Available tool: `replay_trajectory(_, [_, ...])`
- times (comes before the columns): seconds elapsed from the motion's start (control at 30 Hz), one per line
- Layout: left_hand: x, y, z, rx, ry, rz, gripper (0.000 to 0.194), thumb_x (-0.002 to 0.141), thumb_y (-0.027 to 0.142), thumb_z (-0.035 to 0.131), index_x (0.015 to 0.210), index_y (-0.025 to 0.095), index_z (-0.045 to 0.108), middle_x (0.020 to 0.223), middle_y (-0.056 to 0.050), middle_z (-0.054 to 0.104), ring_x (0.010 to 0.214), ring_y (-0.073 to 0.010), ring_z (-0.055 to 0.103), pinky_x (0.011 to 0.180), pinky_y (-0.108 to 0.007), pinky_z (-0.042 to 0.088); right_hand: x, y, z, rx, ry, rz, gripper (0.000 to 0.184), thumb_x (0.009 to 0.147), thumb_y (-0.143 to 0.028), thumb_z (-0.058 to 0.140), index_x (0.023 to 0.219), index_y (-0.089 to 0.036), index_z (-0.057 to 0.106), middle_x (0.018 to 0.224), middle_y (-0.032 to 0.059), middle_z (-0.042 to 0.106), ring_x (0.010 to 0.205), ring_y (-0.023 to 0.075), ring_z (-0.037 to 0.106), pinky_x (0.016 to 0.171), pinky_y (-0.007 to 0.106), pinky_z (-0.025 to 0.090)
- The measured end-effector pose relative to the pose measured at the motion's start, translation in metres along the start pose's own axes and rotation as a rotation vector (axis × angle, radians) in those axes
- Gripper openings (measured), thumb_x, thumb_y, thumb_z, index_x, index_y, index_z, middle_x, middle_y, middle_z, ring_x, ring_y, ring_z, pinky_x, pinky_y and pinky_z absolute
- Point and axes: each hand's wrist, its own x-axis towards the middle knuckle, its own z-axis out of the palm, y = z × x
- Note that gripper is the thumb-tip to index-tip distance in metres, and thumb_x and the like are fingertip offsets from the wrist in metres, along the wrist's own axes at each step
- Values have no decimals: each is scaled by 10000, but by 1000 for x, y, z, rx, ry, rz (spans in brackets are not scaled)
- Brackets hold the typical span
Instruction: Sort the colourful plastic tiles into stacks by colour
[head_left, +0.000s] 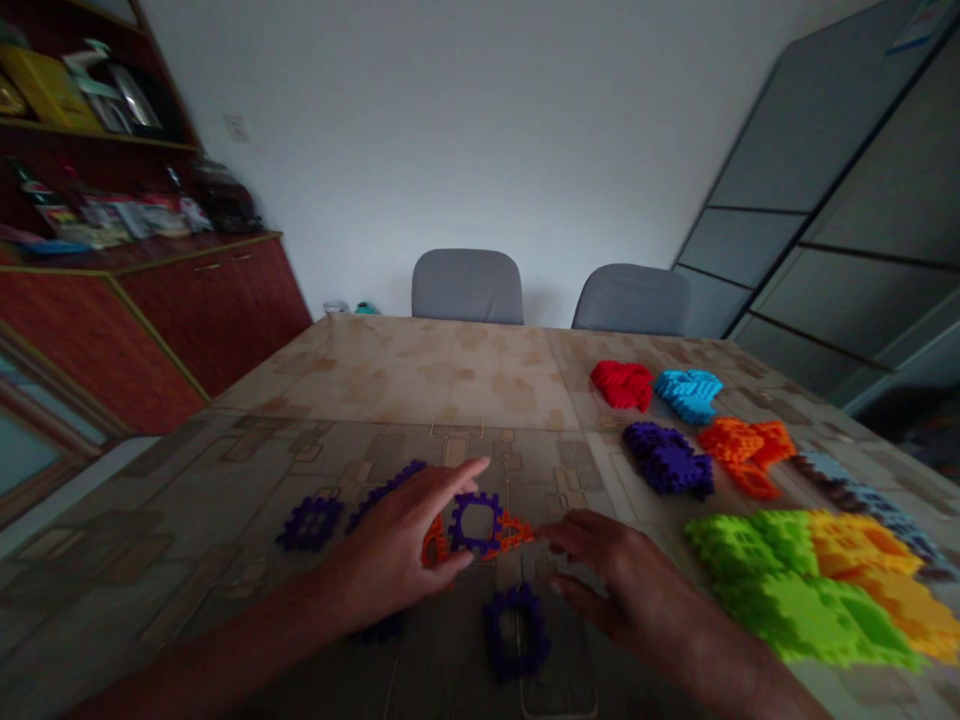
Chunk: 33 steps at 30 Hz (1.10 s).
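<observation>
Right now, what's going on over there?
Someone is working with plastic pieces. The left hand curves over a purple frame; the right fingertips are at an orange piece beside it, touching or nearly so. Loose purple pieces lie around, with colour-sorted piles to the right.

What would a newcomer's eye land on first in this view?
Probably the vivid lime-green pile and yellow-orange pile, side by side at the near right. Next, the left hand and right hand, low in the centre, on either side of a toothed purple square.
</observation>
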Motion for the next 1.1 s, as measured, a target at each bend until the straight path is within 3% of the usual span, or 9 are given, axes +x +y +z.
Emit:
replay_trajectory(0.23, [-14,26,12,-195,-243,44,1037,739,67,677,1523,519,172,1410,42,584,1279,-227,574,1138,-436,410,-11,10,1,30,56,7,282,939,-176,631,1211,-223,690,1103,78,729,989,233,706,865,382,568])
replay_trajectory(0.4, [-10,29,17,-224,-417,140,1000,748,26,637,1523,510,232,1485,68,533,1370,-199,503,1178,-380,379,-12,30,1,-25,107,46,319,935,-183,625,1249,-194,680,1174,116,727,1050,264,705,910,432,565])
replay_trajectory(0.5, [-12,27,14,-177,-461,149,925,781,27,607,1525,478,292,1550,59,478,1424,-206,449,1200,-379,354,-12,34,1,-38,87,65,312,943,-181,615,1249,-184,679,1194,123,718,1077,272,693,939,453,552])
replay_trajectory(0.63, [-23,18,9,-120,-414,94,790,873,142,623,1525,469,320,1561,51,471,1411,-219,473,1184,-381,382,-11,15,-1,22,14,-2,324,935,-214,659,1258,-188,664,1206,99,695,1105,246,653,971,409,531])
replay_trajectory(0.73, [-31,0,-1,-38,-290,28,635,958,213,556,1507,473,369,1538,49,503,1392,-224,499,1161,-375,408,-9,-5,5,41,-66,-80,593,847,-298,792,1391,-196,577,1353,100,625,1242,264,560,1069,399,465])
replay_trajectory(0.83, [-30,-32,-19,33,-144,-104,519,1005,344,511,1509,400,402,1556,-2,490,1406,-264,484,1183,-430,370,-7,-14,20,10,-135,-137,873,743,-370,884,1493,-180,480,1477,129,538,1343,301,471,1150,411,380])
replay_trajectory(0.97, [-25,-75,-41,15,-72,-230,632,954,484,547,1523,259,388,1560,-102,484,1404,-312,488,1166,-465,388,-2,-14,39,-8,-189,-96,789,763,-347,864,1450,-149,530,1441,124,566,1301,285,498,1142,380,378])
replay_trajectory(1.1, [-24,-84,-39,17,-114,-224,748,838,481,677,1504,248,429,1539,-109,509,1394,-334,492,1156,-461,395,2,-16,43,-10,-196,-46,704,737,-274,867,1374,-153,593,1349,99,617,1225,267,537,1105,359,409])
